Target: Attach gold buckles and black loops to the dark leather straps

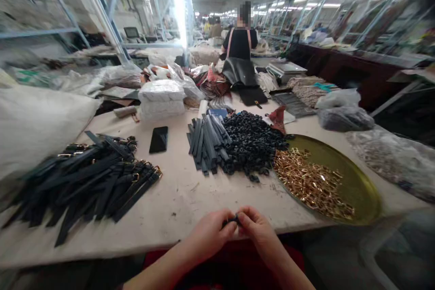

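My left hand (pixel 215 230) and my right hand (pixel 255 225) meet at the table's front edge, fingers closed on a small dark piece (pixel 231 220) between them. Its shape is mostly hidden by the fingertips. Beyond the hands lies a heap of small black loops (pixel 253 140), with flat dark strips (pixel 208 142) stacked against its left side. Gold-coloured metal pieces (pixel 314 183) are spread in a round brass-coloured tray (pixel 363 190) at the right. Dark straps with gold buckles (pixel 98 181) form a pile at the left.
A black phone (pixel 158 139) lies on the table (pixel 180 195). White plastic-wrapped packs (pixel 161 97) stand behind it. A large white bag (pixel 44 122) bulges at the left. Clear bags (pixel 346 111) sit at the right. A person (pixel 240 41) is at the far end.
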A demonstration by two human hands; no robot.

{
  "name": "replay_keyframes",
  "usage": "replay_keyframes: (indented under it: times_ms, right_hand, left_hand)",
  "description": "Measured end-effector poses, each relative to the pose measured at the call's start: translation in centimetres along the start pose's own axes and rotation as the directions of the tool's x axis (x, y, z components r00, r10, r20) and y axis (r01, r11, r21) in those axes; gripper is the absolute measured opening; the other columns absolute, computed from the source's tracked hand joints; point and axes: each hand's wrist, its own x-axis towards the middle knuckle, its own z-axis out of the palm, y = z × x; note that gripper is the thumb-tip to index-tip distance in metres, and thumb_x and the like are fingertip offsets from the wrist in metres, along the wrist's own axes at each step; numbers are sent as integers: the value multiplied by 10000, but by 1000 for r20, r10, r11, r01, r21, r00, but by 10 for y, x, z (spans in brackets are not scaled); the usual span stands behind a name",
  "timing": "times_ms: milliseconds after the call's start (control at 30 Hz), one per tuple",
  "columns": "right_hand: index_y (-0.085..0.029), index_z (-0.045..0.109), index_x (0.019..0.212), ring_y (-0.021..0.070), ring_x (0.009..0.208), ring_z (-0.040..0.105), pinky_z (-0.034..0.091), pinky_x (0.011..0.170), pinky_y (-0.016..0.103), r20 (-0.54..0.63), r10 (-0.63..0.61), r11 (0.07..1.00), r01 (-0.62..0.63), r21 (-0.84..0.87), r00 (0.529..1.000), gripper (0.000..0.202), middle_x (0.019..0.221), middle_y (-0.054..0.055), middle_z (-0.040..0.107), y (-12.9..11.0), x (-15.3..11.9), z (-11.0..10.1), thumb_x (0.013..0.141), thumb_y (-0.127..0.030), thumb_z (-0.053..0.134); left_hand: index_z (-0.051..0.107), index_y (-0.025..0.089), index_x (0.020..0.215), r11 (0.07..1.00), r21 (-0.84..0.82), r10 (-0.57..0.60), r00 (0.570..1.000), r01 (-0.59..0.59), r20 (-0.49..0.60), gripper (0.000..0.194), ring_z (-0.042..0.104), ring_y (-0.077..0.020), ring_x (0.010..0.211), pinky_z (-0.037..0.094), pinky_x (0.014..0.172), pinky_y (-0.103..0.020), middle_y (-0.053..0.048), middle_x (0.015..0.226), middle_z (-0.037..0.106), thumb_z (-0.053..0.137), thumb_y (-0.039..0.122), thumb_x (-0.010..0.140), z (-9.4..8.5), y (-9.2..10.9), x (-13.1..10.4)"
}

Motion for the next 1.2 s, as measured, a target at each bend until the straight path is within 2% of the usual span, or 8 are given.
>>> replay_keyframes:
  times_ms: [167,500,667,800,933,1033,1133,1200]
  right_hand:
    - [-175,540,703,67,490,389,310,487,191,-60,28,996,-23,86,998,256,554,-59,487,1,-3,1,698,-412,638]
    - [-178,599,787,85,538,439,361,523,210,-21,58,960,-50,277,998,279,604,-27,533,1,-17,13,717,-448,607]
    - [-169,599,781,78,520,428,345,479,200,123,176,929,-206,307,977,242,641,-17,526,4,-22,16,719,-401,621]
    - [-174,589,757,89,584,458,376,549,212,162,209,887,-257,383,964,191,676,-9,535,4,-26,14,709,-349,647]
    - [-163,534,676,92,565,420,357,555,219,144,108,969,-136,205,984,250,609,-24,485,-2,-24,12,754,-397,577]
    - [-187,451,624,98,526,401,344,538,231,-70,-31,997,26,-71,997,303,552,-45,448,-3,-17,9,754,-445,544]
    - [-213,406,653,107,489,400,335,502,236,-279,-232,922,120,-368,932,295,525,-67,410,0,-10,4,708,-446,580]
    - [-208,450,784,122,514,440,354,512,242,-277,-292,870,134,-475,915,269,575,-56,451,3,-9,0,704,-431,577]
  left_hand:
    - [506,196,965,996,-77,33,999,-35,-18,231,530,-118,733,370,642,-208,16,813,610,392,175,765,-4,3,-1]
    - [451,186,1016,997,-71,-33,999,30,-37,248,517,-114,630,359,582,-209,29,698,604,421,261,781,-3,-1,0]
    - [463,206,1048,997,13,-71,990,73,-118,328,530,-127,683,366,611,-218,18,771,606,502,317,742,-4,-2,-4]
    - [546,196,935,990,78,-110,992,115,-64,320,530,-149,672,355,554,-223,-4,751,613,508,435,727,-9,0,-7]
    - [591,170,852,987,-84,-131,986,140,102,291,507,-121,572,345,486,-203,1,691,595,471,410,741,-12,3,-9]
    - [585,148,889,960,-226,-146,985,164,91,261,477,-99,540,340,471,-188,20,646,553,480,322,725,-11,5,-10]
    - [579,145,938,936,-324,-106,987,139,118,266,479,-90,553,353,507,-184,32,645,538,471,253,720,-11,6,-10]
    - [590,146,925,925,-365,-61,988,110,142,256,485,-84,569,363,541,-184,32,656,540,456,213,719,-12,5,-10]
